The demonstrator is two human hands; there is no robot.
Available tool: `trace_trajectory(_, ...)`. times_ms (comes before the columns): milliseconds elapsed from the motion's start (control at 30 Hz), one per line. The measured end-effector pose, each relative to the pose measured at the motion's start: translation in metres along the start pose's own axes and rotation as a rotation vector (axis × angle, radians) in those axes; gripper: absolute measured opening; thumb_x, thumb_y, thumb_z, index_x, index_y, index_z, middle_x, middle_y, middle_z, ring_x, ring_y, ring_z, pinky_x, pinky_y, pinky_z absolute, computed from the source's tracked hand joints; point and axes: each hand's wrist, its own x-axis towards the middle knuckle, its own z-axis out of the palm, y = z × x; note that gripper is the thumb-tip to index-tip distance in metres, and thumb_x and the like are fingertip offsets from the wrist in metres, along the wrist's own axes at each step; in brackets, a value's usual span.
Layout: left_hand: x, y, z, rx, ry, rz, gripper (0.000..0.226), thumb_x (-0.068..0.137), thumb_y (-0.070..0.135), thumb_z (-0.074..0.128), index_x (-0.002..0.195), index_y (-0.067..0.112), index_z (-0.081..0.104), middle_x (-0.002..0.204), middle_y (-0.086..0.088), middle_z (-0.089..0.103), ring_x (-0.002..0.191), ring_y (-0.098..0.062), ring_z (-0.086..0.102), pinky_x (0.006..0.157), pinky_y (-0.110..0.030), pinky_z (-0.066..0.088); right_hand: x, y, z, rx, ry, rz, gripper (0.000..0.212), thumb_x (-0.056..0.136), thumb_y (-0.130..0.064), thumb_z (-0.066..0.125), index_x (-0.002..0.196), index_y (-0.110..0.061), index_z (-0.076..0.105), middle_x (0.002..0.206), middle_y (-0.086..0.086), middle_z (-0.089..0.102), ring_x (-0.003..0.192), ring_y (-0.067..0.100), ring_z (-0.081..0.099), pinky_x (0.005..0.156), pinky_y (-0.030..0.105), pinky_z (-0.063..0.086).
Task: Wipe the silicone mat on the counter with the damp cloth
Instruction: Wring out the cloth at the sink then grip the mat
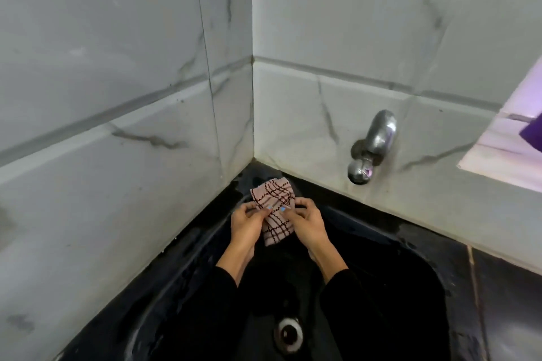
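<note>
I am holding a pinkish-beige cloth with dark brown check lines (275, 215) over the far corner of a glossy black sink basin (404, 281). My left hand (247, 221) is gripping the cloth's left edge, thumb on top and fingers curled under, while my right hand (308, 221) is pinching the right edge in the same way. Both forearms are reaching forward and angling inward, black sleeves (223, 296) pulled back past the wrists, so that my hands are nearly meeting with the cloth between them. The cloth is folded and crumpled, its upper part fanning out toward the corner of the grey-veined white marble wall tiles (146, 97). A silver metal wall tap (372, 146) is jutting out to the right, well apart from my hands. A round steel drain (289, 331) is sitting in the basin floor near me.
</note>
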Motion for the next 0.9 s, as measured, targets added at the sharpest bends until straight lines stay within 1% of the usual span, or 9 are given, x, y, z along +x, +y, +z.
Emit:
trace_trajectory(100,0.047,0.004,0.003,0.071,0.087,0.091,0.022,0.076,0.02,0.073,0.092,0.009,0.064,0.098,-0.016,0.07,0.086,-0.023,0.067,0.081,-0.04,0.056,0.04,-0.008,0.025,-0.116,0.057,-0.071,0.031,0.085,-0.022,0.068,0.112,-0.013,0.059,0.108,0.006,0.066,0.095,0.014,0.063,0.081,0.023,0.051)
trace_trajectory(167,0.076,0.01,0.005,0.184,0.147,0.145,0.028,0.075,0.03,0.073,0.091,0.008,0.066,0.094,-0.013,0.07,0.086,-0.023,0.066,0.082,-0.042,0.056,0.067,-0.014,0.038,-0.193,0.093,-0.134,0.03,0.087,-0.021,0.066,0.112,-0.007,0.062,0.106,0.007,0.066,0.09,0.011,0.058,0.079,0.018,0.044)
trace_trajectory(233,0.096,0.017,0.01,0.24,0.173,0.194,0.029,0.077,0.027,0.072,0.095,0.005,0.062,0.094,-0.012,0.069,0.084,-0.024,0.064,0.082,-0.042,0.055,0.091,-0.018,0.048,-0.259,0.127,-0.199,0.03,0.088,-0.018,0.064,0.112,-0.001,0.063,0.103,0.008,0.065,0.09,0.01,0.056,0.077,0.015,0.04)
trace_trajectory(367,0.122,0.021,0.018,0.314,0.142,0.353,0.033,0.079,0.005,0.066,0.099,0.014,0.041,0.096,-0.012,0.06,0.083,-0.02,0.059,0.079,-0.037,0.054,0.131,-0.015,0.065,-0.347,0.188,-0.276,0.028,0.088,-0.017,0.062,0.112,-0.003,0.058,0.11,0.012,0.062,0.1,0.02,0.059,0.085,0.024,0.046)
trace_trajectory(467,0.135,0.018,0.017,0.485,0.104,0.467,0.031,0.082,-0.001,0.058,0.11,0.008,0.048,0.103,-0.01,0.062,0.088,-0.017,0.059,0.079,-0.024,0.048,0.147,-0.009,0.071,-0.471,0.165,-0.354,0.026,0.09,-0.013,0.057,0.114,-0.009,0.051,0.112,0.013,0.058,0.1,0.025,0.058,0.084,0.026,0.046)
trace_trajectory(533,0.143,0.016,0.015,0.623,0.082,0.523,0.038,0.084,0.0,0.055,0.122,0.007,0.052,0.115,-0.014,0.062,0.102,-0.023,0.059,0.091,-0.027,0.046,0.153,-0.005,0.074,-0.618,0.149,-0.385,0.028,0.092,-0.018,0.054,0.119,-0.012,0.053,0.117,0.014,0.055,0.106,0.029,0.056,0.09,0.036,0.048)
trace_trajectory(600,0.147,0.014,0.013,0.791,0.073,0.53,0.044,0.086,0.006,0.053,0.13,0.008,0.049,0.121,-0.02,0.057,0.111,-0.031,0.053,0.099,-0.035,0.042,0.156,-0.003,0.076,-0.749,0.142,-0.403,0.035,0.094,-0.023,0.05,0.127,-0.013,0.052,0.123,0.015,0.053,0.113,0.031,0.051,0.094,0.038,0.046)
trace_trajectory(700,0.144,0.015,0.013,0.94,0.058,0.459,0.047,0.091,0.013,0.047,0.137,0.011,0.04,0.12,-0.024,0.045,0.112,-0.037,0.047,0.102,-0.036,0.035,0.158,-0.002,0.079,-0.819,0.11,-0.369,0.039,0.096,-0.027,0.044,0.133,-0.014,0.05,0.13,0.017,0.05,0.122,0.032,0.044,0.1,0.037,0.041)
trace_trajectory(900,0.123,0.024,0.018,0.946,0.061,0.383,0.053,0.091,0.008,0.044,0.142,0.014,0.031,0.125,-0.024,0.041,0.117,-0.038,0.043,0.102,-0.036,0.033,0.14,-0.013,0.072,-0.835,0.103,-0.333,0.04,0.097,-0.027,0.042,0.135,-0.013,0.046,0.133,0.017,0.049,0.124,0.033,0.044,0.102,0.039,0.04)
